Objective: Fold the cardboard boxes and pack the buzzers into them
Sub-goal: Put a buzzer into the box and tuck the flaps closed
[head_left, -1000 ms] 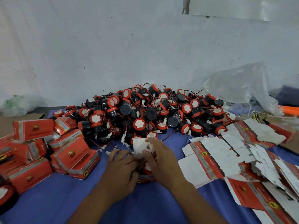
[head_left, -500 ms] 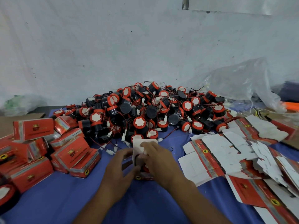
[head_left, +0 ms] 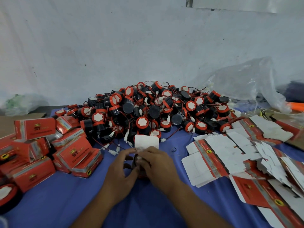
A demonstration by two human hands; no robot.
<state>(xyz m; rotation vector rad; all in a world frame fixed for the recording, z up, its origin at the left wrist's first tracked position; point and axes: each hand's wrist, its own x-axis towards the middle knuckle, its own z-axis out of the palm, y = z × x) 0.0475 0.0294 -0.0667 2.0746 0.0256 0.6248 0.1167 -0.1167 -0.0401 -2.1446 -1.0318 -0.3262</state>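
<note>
- Your left hand (head_left: 120,169) and right hand (head_left: 157,163) both pinch the box (head_left: 146,142), its white flap upright so the mouth is open for loading.
- It sits on the counter (head_left: 82,203) just before the buzzer pile (head_left: 156,109); a buzzer may be inside, but your fingers hide it.

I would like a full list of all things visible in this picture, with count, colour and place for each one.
buzzers: a pile too large to count, black with orange-red rims and white faces, middle back of the cloth
folded boxes: many, orange-red, heaped at the left
flat box blanks: many, white and red, spread at the right
half-folded box: one, white flap standing up, middle, in the hands
cloth: one, blue, under everything
plastic bag: one, clear, right back
wall: one, white, behind
left hand: one, holds the half-folded box
right hand: one, holds the same box, fingers curled
</note>
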